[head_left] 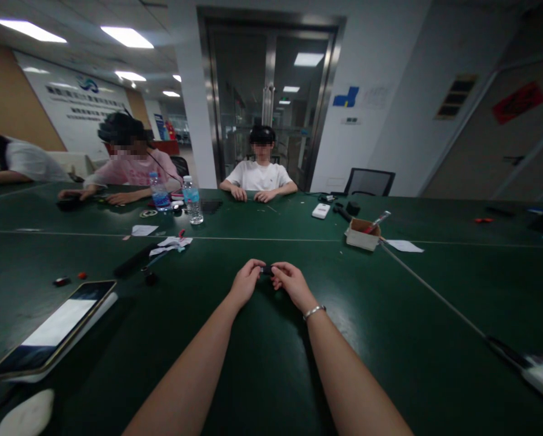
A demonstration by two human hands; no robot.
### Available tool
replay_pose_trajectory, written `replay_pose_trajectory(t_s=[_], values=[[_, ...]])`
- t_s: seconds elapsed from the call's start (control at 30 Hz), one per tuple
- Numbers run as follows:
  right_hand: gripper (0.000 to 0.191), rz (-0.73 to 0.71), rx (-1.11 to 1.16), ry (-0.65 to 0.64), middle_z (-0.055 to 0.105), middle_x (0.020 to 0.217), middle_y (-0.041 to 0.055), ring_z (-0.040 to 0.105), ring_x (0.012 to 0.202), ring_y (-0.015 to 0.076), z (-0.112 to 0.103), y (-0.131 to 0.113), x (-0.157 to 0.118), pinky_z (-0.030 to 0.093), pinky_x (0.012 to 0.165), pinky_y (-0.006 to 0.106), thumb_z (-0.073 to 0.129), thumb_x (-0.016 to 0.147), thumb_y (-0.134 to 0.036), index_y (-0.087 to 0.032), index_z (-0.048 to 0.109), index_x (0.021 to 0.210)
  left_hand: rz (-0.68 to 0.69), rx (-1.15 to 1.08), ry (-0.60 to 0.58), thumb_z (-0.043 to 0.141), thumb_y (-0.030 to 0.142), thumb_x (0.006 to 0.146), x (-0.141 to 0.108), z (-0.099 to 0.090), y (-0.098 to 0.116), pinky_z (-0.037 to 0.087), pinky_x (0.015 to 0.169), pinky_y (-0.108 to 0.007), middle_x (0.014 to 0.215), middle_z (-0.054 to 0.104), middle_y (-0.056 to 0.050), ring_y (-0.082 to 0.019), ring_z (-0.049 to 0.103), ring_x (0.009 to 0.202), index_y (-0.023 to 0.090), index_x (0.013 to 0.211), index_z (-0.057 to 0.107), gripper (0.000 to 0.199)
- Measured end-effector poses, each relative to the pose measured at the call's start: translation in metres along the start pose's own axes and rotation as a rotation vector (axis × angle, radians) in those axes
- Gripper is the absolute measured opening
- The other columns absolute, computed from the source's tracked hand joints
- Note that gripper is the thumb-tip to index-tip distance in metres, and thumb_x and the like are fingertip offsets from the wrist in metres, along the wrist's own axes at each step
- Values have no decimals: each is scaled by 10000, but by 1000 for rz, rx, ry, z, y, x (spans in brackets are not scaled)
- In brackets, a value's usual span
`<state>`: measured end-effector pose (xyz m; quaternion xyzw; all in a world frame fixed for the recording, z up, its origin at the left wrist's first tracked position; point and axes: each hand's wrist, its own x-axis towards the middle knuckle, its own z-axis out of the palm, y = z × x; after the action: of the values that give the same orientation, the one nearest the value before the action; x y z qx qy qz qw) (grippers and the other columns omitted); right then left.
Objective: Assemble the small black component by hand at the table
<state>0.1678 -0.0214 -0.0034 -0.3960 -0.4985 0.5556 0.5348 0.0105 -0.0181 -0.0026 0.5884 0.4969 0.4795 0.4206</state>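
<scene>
Both of my hands meet over the green table (271, 351), each pinching one end of a small black object (266, 270). It is short and dark, with a pale, possibly metallic spot on its left side; its exact kind is too small to make out. My left hand (246, 283) closes thumb and fingers on the left end. On the right end, my right hand (294, 284) grips with thumb and forefinger, the other fingers curled below. A silver bracelet (314, 312) circles my right wrist.
Left of me, a phone (57, 327) lies on a white box, near a white rounded object (26, 415). Water bottles (193, 203), crumpled papers (171, 243) and a small cardboard box (363, 236) stand farther off. Several people sit around the table; one person (262, 172) faces me.
</scene>
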Motion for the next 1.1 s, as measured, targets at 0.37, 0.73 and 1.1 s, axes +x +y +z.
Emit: replay_pose_trajectory(t_s=[0.37,0.73,1.1], values=[[492,-61,-25,-70,619,950,19,553,511,48,-2,-7,-5,466,468,190,744,622,-218,-213,569,1082,16,-43,-55,414,236,810,-3,-2,5,305,423,-172,593,432,50,-76,394,463,206,1039,580,284],[716,-36,-65,-126,603,1102,60,582,520,61,-1,-8,-5,500,473,214,737,618,-222,-265,448,1272,44,-60,-31,419,246,819,-1,-2,2,281,421,-172,598,422,57,-64,359,443,195,1089,552,306],[668,-42,-92,-118,596,1006,14,553,463,35,1,-10,-6,470,432,180,714,641,-206,-272,456,1254,33,-82,-27,442,263,806,-1,-2,3,278,416,-167,597,442,60,-60,365,434,207,1119,535,331]])
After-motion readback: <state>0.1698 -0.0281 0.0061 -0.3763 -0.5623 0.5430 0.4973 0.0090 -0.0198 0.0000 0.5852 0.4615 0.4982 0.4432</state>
